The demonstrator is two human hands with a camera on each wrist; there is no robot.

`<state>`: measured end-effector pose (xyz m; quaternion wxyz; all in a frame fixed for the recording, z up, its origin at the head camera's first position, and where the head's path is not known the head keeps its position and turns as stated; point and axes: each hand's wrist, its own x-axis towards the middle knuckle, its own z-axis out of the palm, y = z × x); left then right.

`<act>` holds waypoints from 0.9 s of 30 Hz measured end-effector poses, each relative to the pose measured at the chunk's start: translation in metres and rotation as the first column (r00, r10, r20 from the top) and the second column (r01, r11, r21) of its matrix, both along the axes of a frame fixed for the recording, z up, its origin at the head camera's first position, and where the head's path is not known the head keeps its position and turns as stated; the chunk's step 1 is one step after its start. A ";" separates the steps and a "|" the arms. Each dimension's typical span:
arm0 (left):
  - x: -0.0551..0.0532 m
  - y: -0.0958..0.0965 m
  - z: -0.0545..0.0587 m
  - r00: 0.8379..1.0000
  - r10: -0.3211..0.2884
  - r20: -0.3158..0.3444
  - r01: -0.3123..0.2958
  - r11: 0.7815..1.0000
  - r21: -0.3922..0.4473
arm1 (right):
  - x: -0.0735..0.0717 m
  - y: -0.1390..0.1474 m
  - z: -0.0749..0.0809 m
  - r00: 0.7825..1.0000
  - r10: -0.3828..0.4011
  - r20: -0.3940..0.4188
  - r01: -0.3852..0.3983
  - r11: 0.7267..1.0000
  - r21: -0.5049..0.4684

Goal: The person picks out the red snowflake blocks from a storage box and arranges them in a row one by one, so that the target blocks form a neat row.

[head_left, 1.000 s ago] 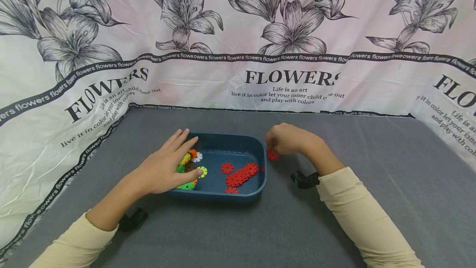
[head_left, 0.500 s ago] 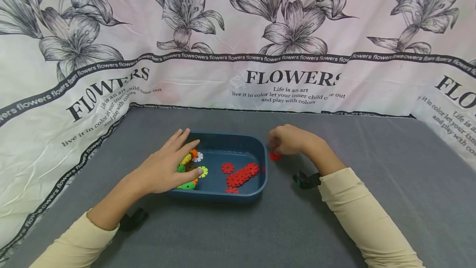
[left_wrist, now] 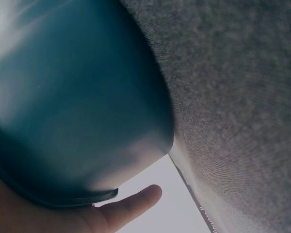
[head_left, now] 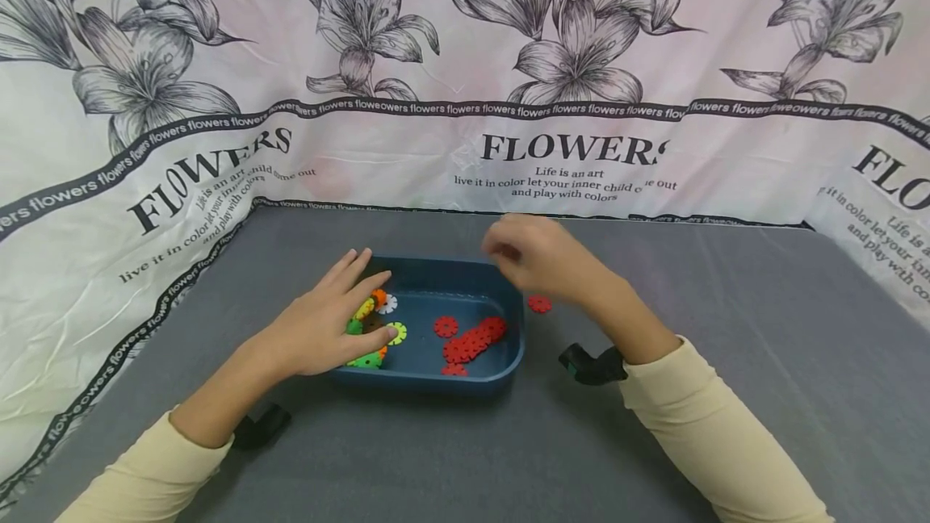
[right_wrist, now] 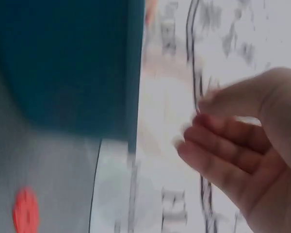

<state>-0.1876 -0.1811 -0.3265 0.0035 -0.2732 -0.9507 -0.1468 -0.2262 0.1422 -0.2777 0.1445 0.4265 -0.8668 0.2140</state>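
Note:
My left hand (head_left: 320, 329) lies spread over the left end of a dark blue tray (head_left: 417, 345), fingers straight across its rim. Partly hidden beneath it are several green, yellow, orange and white notched discs (head_left: 366, 359). The left wrist view shows the tray's outer wall (left_wrist: 87, 107) and one straight finger (left_wrist: 131, 206) by the rim. My right hand (head_left: 545, 261) is raised at the tray's back right corner, fingers loosely bent, with nothing visible between thumb and fingertips (right_wrist: 196, 133). A red notched disc (head_left: 539, 304) lies on the table just right of the tray.
Several red discs (head_left: 472, 343) lie overlapping in the tray's right part, with a single red disc (head_left: 446, 327) beside them. A grey cloth (head_left: 465, 458) covers the table. Behind it hangs a flower-printed curtain (head_left: 407, 156).
My right hand has left the red disc on the table and moved up and left to the tray's back right corner. The left hand stays in place.

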 end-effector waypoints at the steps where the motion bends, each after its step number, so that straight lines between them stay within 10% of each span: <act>1: 0.000 0.000 0.000 1.000 0.000 0.001 0.000 1.000 0.000 | 0.005 -0.007 0.000 0.998 0.047 0.037 -0.048 0.999 0.027; 6: 0.000 0.000 0.001 1.000 -0.001 0.009 0.001 1.000 0.001 | 0.025 -0.035 -0.012 0.935 0.092 0.343 -0.203 0.931 0.304; 11: 0.000 0.000 0.001 1.000 -0.003 0.011 0.003 1.000 -0.004 | 0.031 -0.047 -0.025 0.927 0.031 0.373 -0.222 0.847 0.483; 27: 0.000 0.001 0.003 1.000 0.001 0.006 -0.001 1.000 -0.002 | 0.029 -0.056 -0.034 0.919 0.198 0.341 -0.337 0.843 0.420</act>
